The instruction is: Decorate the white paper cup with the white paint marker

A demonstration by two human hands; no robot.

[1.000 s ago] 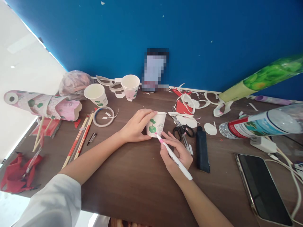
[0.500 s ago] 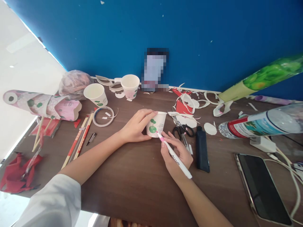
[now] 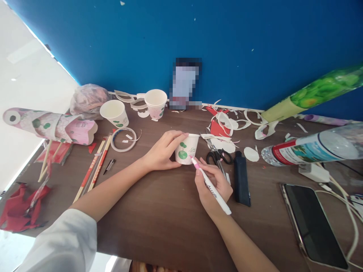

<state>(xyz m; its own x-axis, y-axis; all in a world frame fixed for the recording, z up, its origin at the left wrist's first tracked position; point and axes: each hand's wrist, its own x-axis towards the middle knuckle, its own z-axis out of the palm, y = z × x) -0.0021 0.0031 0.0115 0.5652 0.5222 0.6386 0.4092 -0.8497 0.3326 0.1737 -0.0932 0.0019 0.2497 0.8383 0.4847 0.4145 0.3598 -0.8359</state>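
Observation:
My left hand is wrapped round a white paper cup with a green leaf print. The cup stands on the table with its rim up. In my right hand is a white acrylic marker with a pink collar, pinched between thumb and fingers. Its tip meets the lower right of the cup's side, where faint pink marks show. Black-handled scissors lie just beyond my right hand. Behind on the left stand another paper cup and some stacked paper cups.
A tape roll, chopsticks and a paper-cup fish lie left. Paper scraps litter the back. On the right are a black pouch, a plastic bottle and a phone. Another phone leans on the blue wall.
My right hand has shifted slightly to the right, carrying the marker tip along the cup's lower side. My left hand and the cup stay in place.

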